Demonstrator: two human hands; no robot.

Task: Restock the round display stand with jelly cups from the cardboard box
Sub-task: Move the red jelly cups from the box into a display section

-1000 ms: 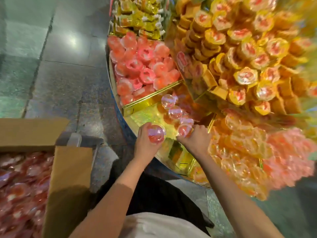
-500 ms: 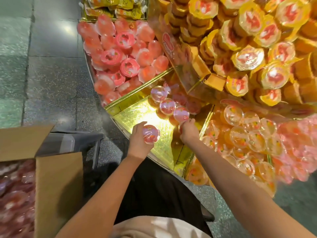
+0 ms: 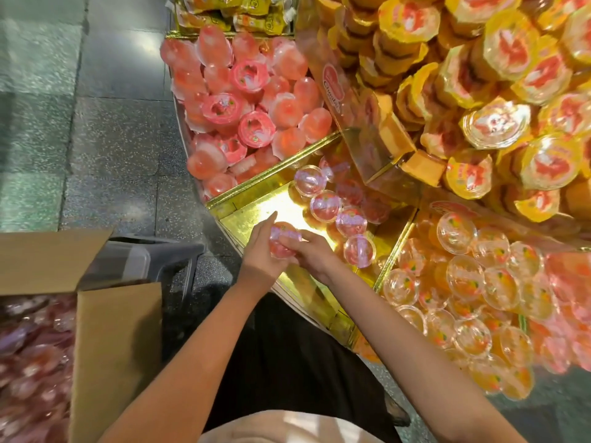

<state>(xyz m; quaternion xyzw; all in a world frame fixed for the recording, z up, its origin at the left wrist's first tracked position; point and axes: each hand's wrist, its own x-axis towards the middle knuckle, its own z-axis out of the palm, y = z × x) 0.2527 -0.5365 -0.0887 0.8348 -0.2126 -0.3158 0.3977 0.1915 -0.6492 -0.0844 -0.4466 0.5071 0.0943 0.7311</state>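
A red jelly cup [image 3: 283, 239] with a clear lid sits between both my hands over the gold compartment [image 3: 256, 212] of the round display stand. My left hand [image 3: 260, 251] grips it from the left; my right hand [image 3: 311, 252] holds it from the right, fingers over its top. Several matching red jelly cups [image 3: 326, 204] stand in a row along the compartment's far side, the nearest cup [image 3: 359, 251] just right of my right hand. The open cardboard box [image 3: 118, 330] at lower left holds many red cups [image 3: 32, 362].
Pink jelly cups [image 3: 243, 110] fill the compartment to the left, clear orange cups [image 3: 463, 298] the one to the right, and yellow cups [image 3: 479, 91] pile above. A grey plastic stool [image 3: 153, 254] stands between box and stand on the tiled floor [image 3: 96, 123].
My right hand left the last cup placed in the row and came left to join my left hand on the held cup. The view shifted slightly.
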